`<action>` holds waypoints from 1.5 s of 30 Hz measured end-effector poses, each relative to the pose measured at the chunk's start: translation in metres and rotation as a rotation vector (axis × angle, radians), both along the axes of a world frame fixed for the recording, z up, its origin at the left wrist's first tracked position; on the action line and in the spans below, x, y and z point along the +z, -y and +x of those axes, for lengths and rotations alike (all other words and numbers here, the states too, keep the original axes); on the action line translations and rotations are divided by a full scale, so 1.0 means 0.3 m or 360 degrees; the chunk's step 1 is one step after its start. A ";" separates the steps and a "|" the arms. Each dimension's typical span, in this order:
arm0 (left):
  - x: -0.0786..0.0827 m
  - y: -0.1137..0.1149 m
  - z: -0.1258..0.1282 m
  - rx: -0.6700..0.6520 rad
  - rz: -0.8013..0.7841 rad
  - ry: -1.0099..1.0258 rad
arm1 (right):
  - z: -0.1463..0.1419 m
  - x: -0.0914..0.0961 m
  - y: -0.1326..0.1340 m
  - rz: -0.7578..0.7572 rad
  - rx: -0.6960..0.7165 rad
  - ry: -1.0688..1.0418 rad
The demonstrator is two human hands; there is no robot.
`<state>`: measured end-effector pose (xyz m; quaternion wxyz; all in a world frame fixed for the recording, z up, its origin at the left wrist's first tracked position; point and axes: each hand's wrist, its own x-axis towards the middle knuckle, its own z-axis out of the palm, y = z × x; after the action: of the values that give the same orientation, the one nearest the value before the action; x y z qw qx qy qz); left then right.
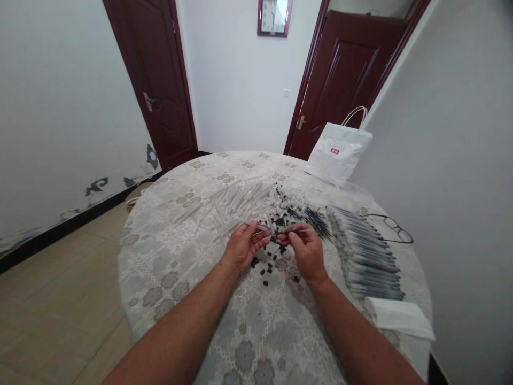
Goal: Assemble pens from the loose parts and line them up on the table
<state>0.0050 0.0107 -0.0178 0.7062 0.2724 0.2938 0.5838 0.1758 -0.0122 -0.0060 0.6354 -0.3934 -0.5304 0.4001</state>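
Tube [262, 228], likely light and stiff, best held mid-length, sits pinched in left hand [243, 246], right hand [309, 249] pinching stick [303, 230].

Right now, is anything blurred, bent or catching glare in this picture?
In the head view, the dark-red-framed clock shows pale glare; the piled slim translucent tubes blur together; the two dark-red wooden doors lean outward, likely lens distortion.

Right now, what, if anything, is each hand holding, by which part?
The left hand pinches a pale tube, one end jutting toward the right hand, which grips a slim piece, apparently mid-length; the left grip's exact spot is too small to tell.
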 end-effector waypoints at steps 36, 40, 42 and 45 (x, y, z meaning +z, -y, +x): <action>-0.006 0.040 0.038 -0.0496 -0.0092 0.0067 | 0.038 -0.022 -0.016 -0.0048 0.0095 0.0488; -0.001 0.006 0.002 -0.0243 -0.0194 0.0225 | 0.169 -0.010 -0.070 0.0004 -0.0325 0.1188; 0.000 0.000 -0.002 -0.0202 -0.0210 0.0237 | 0.215 -0.017 -0.085 0.0075 -0.0305 0.1626; 0.001 0.005 0.004 -0.0220 -0.0167 0.0197 | 0.231 -0.031 -0.085 0.0036 -0.0203 0.2033</action>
<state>0.0061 0.0091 -0.0177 0.7749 0.2179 0.2603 0.5332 0.2450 0.0134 -0.0153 0.2209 -0.5782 -0.7843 0.0427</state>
